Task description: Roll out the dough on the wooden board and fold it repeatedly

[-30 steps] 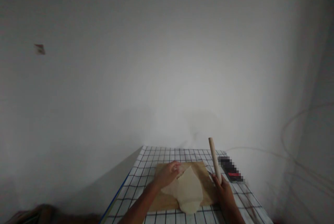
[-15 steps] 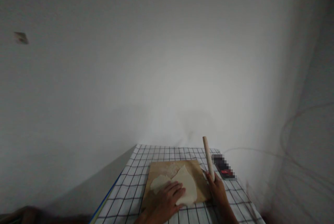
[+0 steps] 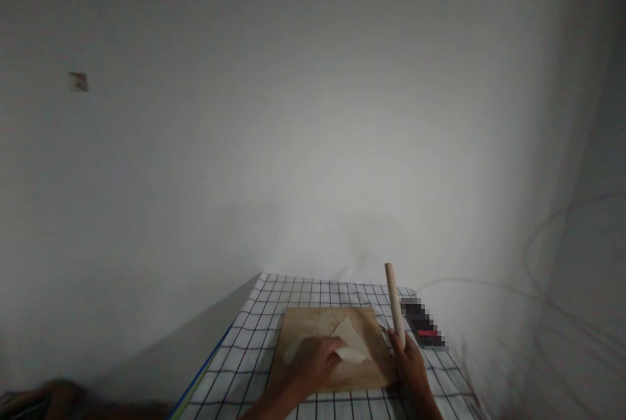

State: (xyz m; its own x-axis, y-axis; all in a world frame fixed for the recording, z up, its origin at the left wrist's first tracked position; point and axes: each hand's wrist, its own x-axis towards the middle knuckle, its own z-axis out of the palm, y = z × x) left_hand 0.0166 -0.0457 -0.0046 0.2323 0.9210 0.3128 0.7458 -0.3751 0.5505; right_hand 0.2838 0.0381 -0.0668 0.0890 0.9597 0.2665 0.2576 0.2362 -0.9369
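Over the wooden board point(image 3: 362, 382), my left hand point(image 3: 317, 355) is closed on the near edge of a thin, pale sheet of dough point(image 3: 351, 336). That edge looks lifted and folded back, while the dough's far tip lies on the board. A second bit of dough point(image 3: 290, 349) shows to the left, partly hidden by the hand. My right hand point(image 3: 409, 355) grips the lower end of a wooden rolling pin point(image 3: 395, 302), held tilted upright beside the board's right edge.
The table wears a white checked cloth point(image 3: 235, 358). A dark, partly blurred-out device, perhaps a phone point(image 3: 424, 325), lies at the right edge, with a thin cable point(image 3: 479, 282) behind it. A pale wall point(image 3: 313, 146) rises beyond the table.
My left hand has gone from resting spread on the dough to gripping it. The near edge of the dough has come up and folded away from me. The rolling pin stays in my right hand.
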